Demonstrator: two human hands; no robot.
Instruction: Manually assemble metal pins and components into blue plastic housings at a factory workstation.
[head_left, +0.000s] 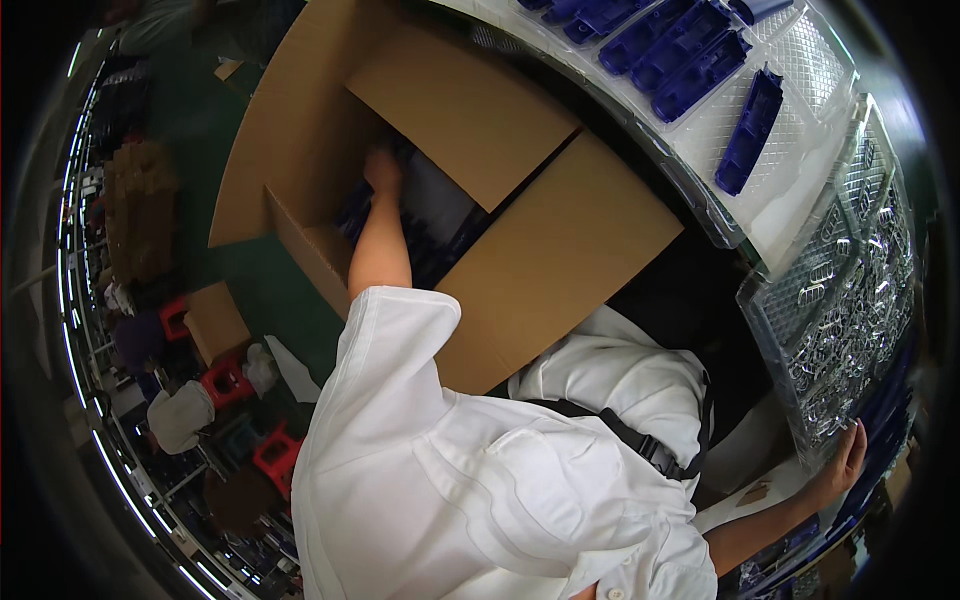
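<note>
My left hand [383, 172] reaches down into an open cardboard box [560, 265]. It is smeared by motion, so its fingers and anything in them cannot be made out. Beneath it lie dark blue parts [425, 255] and a greyish sheet [445, 200], partly covered by the box flaps. Off to the right, my right hand [848, 462] has its fingers stretched out against the lower edge of a clear plastic tray [765, 310]. Many small shiny wire-like metal pieces [850, 320] fill that tray.
Several dark blue plastic shells [690, 55] lie on a white tabletop [800, 95] at the upper right, with one shell [750, 130] apart from the row. Red stools [228, 382], a smaller carton [215, 320] and a seated person [180, 415] are on the left.
</note>
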